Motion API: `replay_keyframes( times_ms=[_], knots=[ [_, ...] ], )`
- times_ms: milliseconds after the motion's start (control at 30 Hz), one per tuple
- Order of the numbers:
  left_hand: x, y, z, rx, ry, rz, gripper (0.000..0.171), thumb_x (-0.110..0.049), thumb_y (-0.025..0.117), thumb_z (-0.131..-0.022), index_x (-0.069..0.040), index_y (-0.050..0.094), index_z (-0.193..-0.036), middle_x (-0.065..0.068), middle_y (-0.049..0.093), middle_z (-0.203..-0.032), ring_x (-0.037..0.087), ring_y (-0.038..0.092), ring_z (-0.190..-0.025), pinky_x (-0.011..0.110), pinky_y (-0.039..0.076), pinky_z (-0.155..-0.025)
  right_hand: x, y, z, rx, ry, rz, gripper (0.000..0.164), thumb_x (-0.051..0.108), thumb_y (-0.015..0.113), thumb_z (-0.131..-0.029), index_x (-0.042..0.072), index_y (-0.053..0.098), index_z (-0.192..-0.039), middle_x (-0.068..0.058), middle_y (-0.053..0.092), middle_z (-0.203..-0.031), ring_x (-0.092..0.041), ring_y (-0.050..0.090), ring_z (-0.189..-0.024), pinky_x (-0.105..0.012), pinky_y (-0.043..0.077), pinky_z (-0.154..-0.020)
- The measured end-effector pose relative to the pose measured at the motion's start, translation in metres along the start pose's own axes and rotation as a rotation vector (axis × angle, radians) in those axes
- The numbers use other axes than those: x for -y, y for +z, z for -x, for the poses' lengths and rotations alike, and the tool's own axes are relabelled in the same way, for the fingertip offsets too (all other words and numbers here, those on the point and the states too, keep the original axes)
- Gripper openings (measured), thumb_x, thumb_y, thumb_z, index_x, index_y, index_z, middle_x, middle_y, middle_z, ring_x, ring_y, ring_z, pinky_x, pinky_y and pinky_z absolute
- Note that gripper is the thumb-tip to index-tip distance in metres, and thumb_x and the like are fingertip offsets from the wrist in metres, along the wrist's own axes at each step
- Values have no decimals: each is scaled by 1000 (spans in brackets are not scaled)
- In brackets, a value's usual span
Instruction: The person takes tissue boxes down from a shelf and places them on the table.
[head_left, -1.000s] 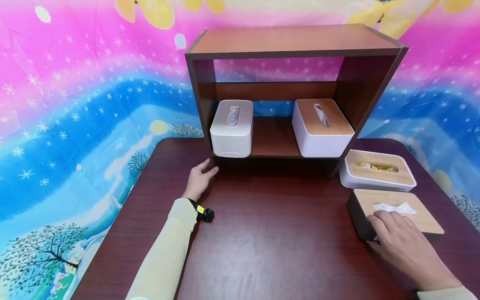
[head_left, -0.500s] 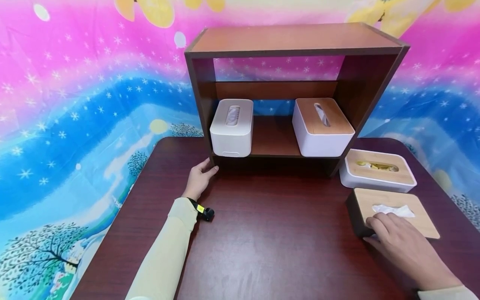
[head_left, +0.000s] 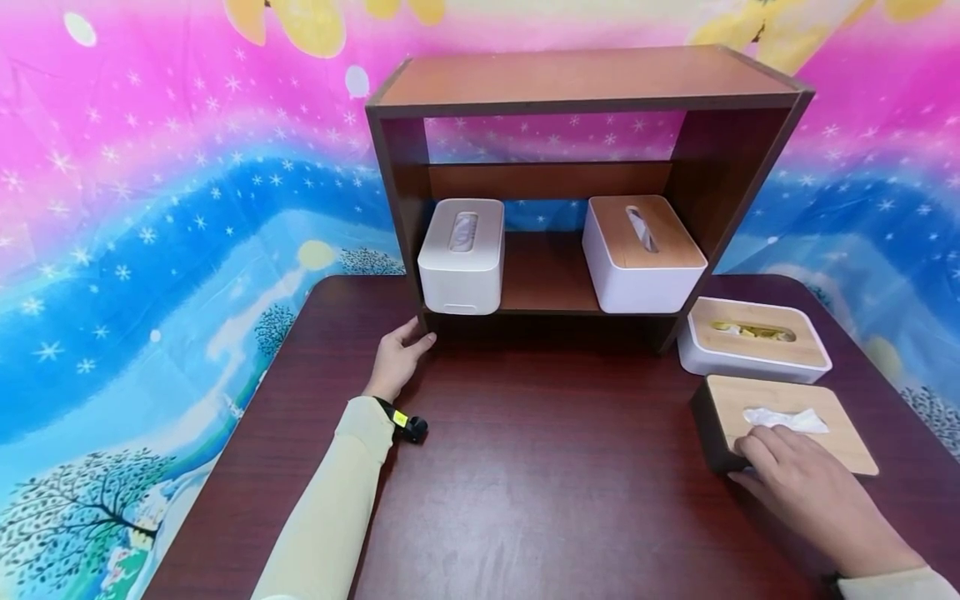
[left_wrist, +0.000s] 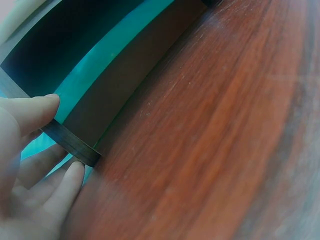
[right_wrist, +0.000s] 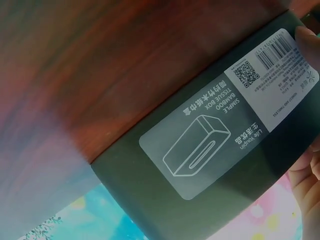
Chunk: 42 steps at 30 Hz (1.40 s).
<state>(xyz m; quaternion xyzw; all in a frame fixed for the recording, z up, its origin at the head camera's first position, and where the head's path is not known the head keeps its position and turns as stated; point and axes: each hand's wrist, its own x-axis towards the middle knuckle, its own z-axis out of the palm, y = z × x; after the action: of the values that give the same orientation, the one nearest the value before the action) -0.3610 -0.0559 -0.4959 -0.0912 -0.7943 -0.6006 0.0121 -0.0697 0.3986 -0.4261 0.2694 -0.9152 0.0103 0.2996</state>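
My left hand grips the lower left edge of the brown open shelf. In the left wrist view, the thumb lies on one side of its dark panel and the fingers on the other. My right hand holds a dark tissue box with a light wooden lid by its near side. White tissue pokes from the lid's slot. The right wrist view shows a printed label on the box's dark green face, with fingertips at both edges of that face.
A low white tissue box with a wooden lid lies just behind the dark one. Inside the shelf stand an all-white tissue box on the left and a white, wood-lidded one on the right. A patterned cloth hangs behind the table.
The dark tissue box has shifted slightly left with my right hand on it, mostly in the first half second. My left hand keeps its grip on the shelf.
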Motion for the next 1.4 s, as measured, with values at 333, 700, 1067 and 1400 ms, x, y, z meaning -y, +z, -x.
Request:
replay_keyframes(
  times_ms=[333, 700, 1067, 1400],
  knots=[
    [-2, 0, 2, -4, -3, 12, 54, -34, 66, -79, -24, 48, -129, 3, 55, -121, 12, 43, -115, 35, 42, -87, -1, -3, 0, 0, -12, -19, 48, 50, 33, -92, 10, 57, -80, 6, 46, -75, -15, 46, -65, -34, 37, -58],
    [1, -1, 3, 8, -7, -4, 56, -37, 66, -79, -24, 47, -130, 0, 52, -124, 13, 40, -119, 36, 39, -91, -5, -17, -10, 206, 88, -13, 32, 49, 71, -64, 27, 51, -77, 18, 39, -71, 1, 39, -60, -27, 38, -51],
    [0, -3, -1, 7, 0, -32, 55, -37, 65, -80, -25, 47, -130, -2, 50, -126, 13, 36, -122, 37, 35, -95, -20, -32, -34, 197, 48, 33, 27, 41, 72, -65, 33, 47, -68, 22, 35, -65, 6, 34, -56, -21, 34, -48],
    [-2, -2, 1, 11, -22, -18, 54, -35, 65, -80, -26, 47, -130, -3, 48, -128, 13, 35, -123, 36, 36, -94, -34, -35, -52, 204, 81, 72, 29, 44, 74, -63, 26, 53, -71, 12, 48, -69, -5, 45, -56, -32, 40, -48]
  ],
)
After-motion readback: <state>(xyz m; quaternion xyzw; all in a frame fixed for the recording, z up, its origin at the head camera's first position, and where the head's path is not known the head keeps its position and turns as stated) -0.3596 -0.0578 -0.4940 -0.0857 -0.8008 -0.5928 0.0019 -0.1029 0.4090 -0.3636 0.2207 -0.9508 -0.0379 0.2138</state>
